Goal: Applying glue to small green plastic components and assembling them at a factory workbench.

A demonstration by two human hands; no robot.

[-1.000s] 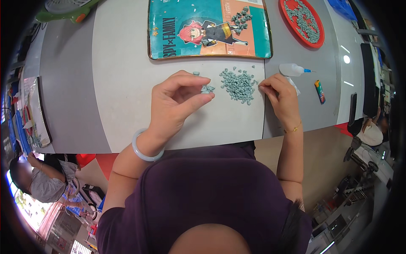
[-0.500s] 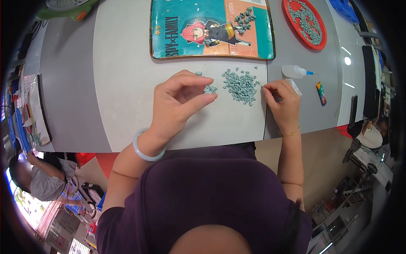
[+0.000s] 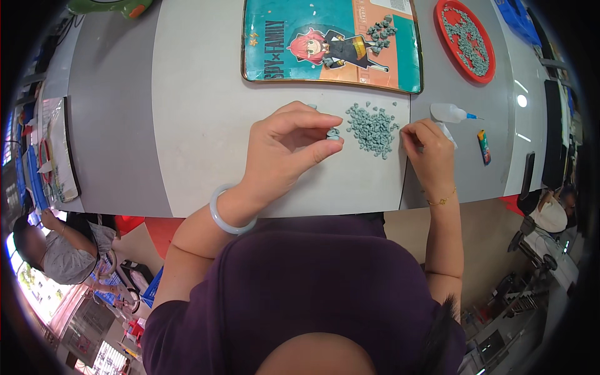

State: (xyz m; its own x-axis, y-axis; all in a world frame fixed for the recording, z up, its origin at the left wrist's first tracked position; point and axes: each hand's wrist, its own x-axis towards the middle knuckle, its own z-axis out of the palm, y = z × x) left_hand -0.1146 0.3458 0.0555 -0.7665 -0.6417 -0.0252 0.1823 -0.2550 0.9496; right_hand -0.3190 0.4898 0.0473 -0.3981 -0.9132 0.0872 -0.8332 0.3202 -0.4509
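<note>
My left hand [image 3: 281, 147] is over the white tabletop. Its thumb and fingers pinch a small cluster of grey-green pebble-like pieces [image 3: 333, 134]. Just right of that lies a loose pile of similar pieces [image 3: 373, 132], with a few strays around it. At the pile's right side is my right hand [image 3: 430, 149], its fingertips pressed together. Whatever they hold, if anything, is too small to make out. Beside this hand a clear squeeze bottle with a blue needle tip [image 3: 447, 113] lies on its side, and a small white sheet [image 3: 448, 134] is partly hidden behind the hand.
A metal-rimmed tray with a cartoon picture [image 3: 340, 78] lies beyond the pile, with clustered pieces [image 3: 382, 31] on it. A red round dish [image 3: 491, 62] of pieces stands far right. A small colourful tube [image 3: 484, 148] lies right. Another person [image 3: 69, 250] sits at left.
The whole view has shifted, so the table appears farther right. My left hand has come slightly nearer the pile, still pinching its cluster. My right hand stays beside the pile.
</note>
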